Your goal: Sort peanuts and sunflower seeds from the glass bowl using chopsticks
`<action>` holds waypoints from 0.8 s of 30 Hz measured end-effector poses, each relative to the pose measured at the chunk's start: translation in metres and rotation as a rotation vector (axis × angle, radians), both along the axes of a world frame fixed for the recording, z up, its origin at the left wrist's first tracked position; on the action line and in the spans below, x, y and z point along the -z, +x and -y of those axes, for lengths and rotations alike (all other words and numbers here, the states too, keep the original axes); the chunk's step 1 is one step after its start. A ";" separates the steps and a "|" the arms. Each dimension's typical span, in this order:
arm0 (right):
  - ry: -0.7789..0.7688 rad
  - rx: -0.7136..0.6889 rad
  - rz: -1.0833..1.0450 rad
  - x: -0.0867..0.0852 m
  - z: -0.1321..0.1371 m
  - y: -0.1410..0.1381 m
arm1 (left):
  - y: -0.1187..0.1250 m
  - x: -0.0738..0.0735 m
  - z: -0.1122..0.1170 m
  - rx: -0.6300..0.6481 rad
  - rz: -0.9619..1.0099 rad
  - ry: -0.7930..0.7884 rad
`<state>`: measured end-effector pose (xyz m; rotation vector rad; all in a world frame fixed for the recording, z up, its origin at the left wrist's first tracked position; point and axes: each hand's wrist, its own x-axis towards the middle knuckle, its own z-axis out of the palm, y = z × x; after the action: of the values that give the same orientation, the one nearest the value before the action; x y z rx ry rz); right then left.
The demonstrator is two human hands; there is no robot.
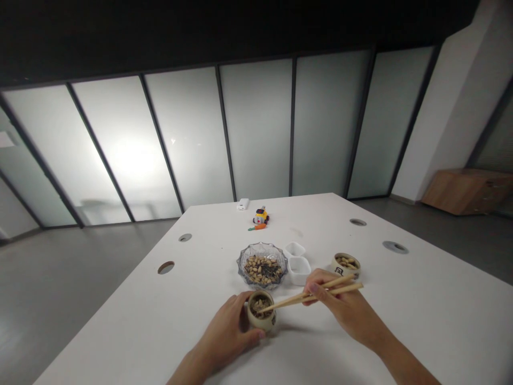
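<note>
My left hand (pixel 228 334) is wrapped around a small beige cup (pixel 261 312) that holds dark seeds. My right hand (pixel 340 305) grips a pair of wooden chopsticks (pixel 308 295), whose tips reach into that cup. Just behind the cup stands a glass bowl (pixel 262 266) filled with mixed nuts and seeds. A second small cup (pixel 346 264) with pale nuts sits behind my right hand.
Two small white square dishes (pixel 298 263) stand right of the glass bowl. Farther back lie a yellow toy (pixel 260 216), an orange carrot-like piece (pixel 257 227) and a white box (pixel 242 203). The white table (pixel 420 299) has round cable holes (pixel 165 267). A wooden cabinet (pixel 467 190) stands far right.
</note>
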<state>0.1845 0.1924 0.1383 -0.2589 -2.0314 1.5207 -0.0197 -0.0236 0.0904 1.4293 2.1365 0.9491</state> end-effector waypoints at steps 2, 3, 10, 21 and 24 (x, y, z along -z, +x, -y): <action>0.070 0.091 -0.035 0.002 0.001 -0.003 | 0.000 -0.001 0.000 0.001 0.001 -0.005; 0.094 0.137 -0.059 0.004 0.001 -0.004 | 0.000 -0.001 0.000 0.000 -0.002 -0.007; 0.326 0.293 -0.086 0.016 -0.001 -0.017 | 0.000 0.000 -0.001 -0.010 -0.027 -0.016; 0.350 0.239 -0.044 0.011 0.001 -0.041 | -0.001 0.000 -0.001 -0.012 -0.017 -0.024; 0.334 0.223 -0.042 0.014 -0.001 -0.044 | 0.000 -0.001 -0.001 -0.011 -0.011 -0.024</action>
<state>0.1409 0.1939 0.1241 -0.3049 -2.1040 1.0263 -0.0196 -0.0229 0.0919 1.4156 2.1593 0.9183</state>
